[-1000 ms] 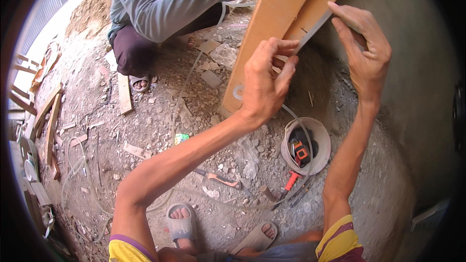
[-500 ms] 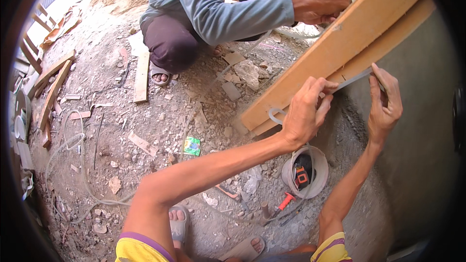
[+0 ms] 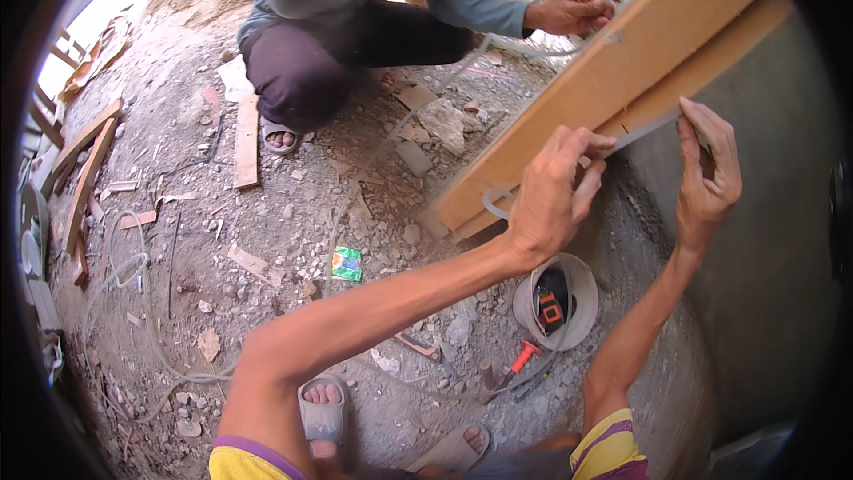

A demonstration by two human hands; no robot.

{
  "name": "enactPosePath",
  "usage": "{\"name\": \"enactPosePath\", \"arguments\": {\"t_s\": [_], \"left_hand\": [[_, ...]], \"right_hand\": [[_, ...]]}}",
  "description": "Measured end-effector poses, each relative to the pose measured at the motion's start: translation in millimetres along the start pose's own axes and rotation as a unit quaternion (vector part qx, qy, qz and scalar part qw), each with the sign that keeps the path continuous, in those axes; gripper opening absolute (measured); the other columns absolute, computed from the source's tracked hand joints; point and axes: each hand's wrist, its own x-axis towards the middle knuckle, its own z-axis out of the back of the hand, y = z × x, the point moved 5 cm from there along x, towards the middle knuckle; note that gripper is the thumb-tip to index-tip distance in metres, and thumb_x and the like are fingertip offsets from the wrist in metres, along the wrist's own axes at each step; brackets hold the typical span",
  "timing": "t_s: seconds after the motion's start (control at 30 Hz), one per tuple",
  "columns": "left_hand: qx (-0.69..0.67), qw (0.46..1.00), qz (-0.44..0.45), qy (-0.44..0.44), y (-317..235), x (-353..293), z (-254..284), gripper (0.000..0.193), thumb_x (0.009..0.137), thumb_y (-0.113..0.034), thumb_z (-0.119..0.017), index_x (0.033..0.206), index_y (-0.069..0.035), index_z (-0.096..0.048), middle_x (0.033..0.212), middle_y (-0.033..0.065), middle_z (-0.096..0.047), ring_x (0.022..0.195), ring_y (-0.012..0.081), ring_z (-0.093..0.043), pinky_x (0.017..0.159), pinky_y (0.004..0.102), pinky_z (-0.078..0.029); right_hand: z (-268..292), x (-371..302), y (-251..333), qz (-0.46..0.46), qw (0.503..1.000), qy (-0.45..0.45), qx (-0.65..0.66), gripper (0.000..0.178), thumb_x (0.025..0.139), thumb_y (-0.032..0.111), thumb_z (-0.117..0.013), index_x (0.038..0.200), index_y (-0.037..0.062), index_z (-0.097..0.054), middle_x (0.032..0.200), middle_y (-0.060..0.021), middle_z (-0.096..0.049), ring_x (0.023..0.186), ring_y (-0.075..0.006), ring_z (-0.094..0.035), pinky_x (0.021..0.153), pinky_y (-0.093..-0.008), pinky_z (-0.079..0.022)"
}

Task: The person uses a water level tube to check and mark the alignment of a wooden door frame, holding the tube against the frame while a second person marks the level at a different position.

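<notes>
A clear flexible tube (image 3: pixel 647 131) stretches between my two hands along the lower side of a wooden beam (image 3: pixel 569 124). My left hand (image 3: pixel 553 200) is closed around the tube close to the beam's near end, and a loop of it curls out beside the wrist. My right hand (image 3: pixel 708 173) pinches the tube's upper end between thumb and fingertips, in front of the grey wall. Across the beam, a co-worker's hand (image 3: pixel 571 14) is at the far part of the beam, where a tube also shows; the other hand is partly cut off at the top.
Below my hands stands a bucket (image 3: pixel 582 320) with a black and orange tape measure (image 3: pixel 551 309) inside. A red-handled tool (image 3: pixel 524 357) lies beside it. More tubing (image 3: pixel 158 338) coils over rubble at left, near wood planks (image 3: pixel 87 187). A grey wall (image 3: pixel 773 213) rises at right.
The co-worker has leaned over, and a second hand now shows at the beam. My hands keep their hold on the tube with little movement. The view has shifted slightly.
</notes>
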Motion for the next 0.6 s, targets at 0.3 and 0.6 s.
{"name": "enactPosePath", "arguments": {"t_s": [0.3,0.6], "left_hand": [[0.001,1.000,0.024,0.018,5,-1,-12,0.028,0.093,0.004,-0.068,0.121,-0.004,-0.068,0.105,0.0095,-0.067,0.077,0.0137,-0.068,0.062,0.0276,-0.053],[-0.011,0.997,0.061,0.037,12,0,-14,0.028,0.097,0.000,-0.067,0.125,-0.005,-0.066,0.107,0.0083,-0.068,0.082,0.0127,-0.066,0.068,0.0272,-0.054]], "right_hand": [[6,1,-2,-0.010,0.999,0.015,0.049,0.026,0.093,-0.011,-0.066,0.114,0.0007,-0.076,0.108,-0.0106,-0.073,0.101,-0.0194,-0.069,0.090,-0.0302,-0.056],[5,0,-11,0.012,0.999,0.007,0.034,0.024,0.093,-0.005,-0.069,0.113,0.0047,-0.077,0.108,-0.0084,-0.072,0.094,-0.0181,-0.069,0.081,-0.0303,-0.057]]}}
